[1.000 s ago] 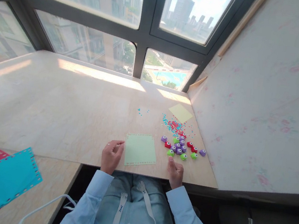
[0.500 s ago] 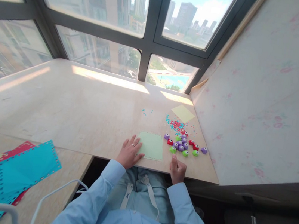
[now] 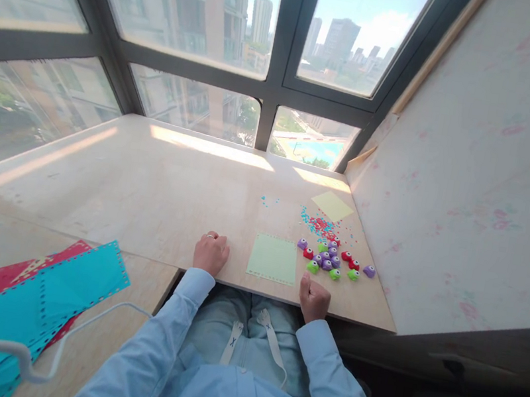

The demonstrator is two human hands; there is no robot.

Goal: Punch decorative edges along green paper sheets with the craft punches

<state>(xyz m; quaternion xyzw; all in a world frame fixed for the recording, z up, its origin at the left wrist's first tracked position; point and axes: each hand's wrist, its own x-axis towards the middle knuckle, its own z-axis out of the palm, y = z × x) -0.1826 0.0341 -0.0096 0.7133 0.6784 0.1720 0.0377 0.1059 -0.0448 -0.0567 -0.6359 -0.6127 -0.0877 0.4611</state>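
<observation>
A pale green paper square (image 3: 273,258) with small holes along its edges lies flat near the table's front edge, between my hands. To its left, my left hand (image 3: 210,254) rests closed on the table, clear of the paper; nothing shows in its curled fingers. At the paper's lower right corner, my right hand (image 3: 314,299) forms a fist with the thumb uppermost, and no object sticks out of it. Just beyond that fist sits a cluster of small one-eyed plastic pieces (image 3: 327,260) in purple, green and red. Past them, tiny red and blue paper bits (image 3: 321,226) are scattered.
A pale yellow sheet (image 3: 332,206) lies at the back right. Blue punched sheets (image 3: 47,305) and red sheets (image 3: 6,275) overlap at the lower left, with a white cable (image 3: 89,322) running nearby. The wall (image 3: 479,179) borders the table's right side.
My left hand has come off the green paper, moved left and curled from spread fingers into a fist. My right hand stays closed in about the same place. The view has shifted a little.
</observation>
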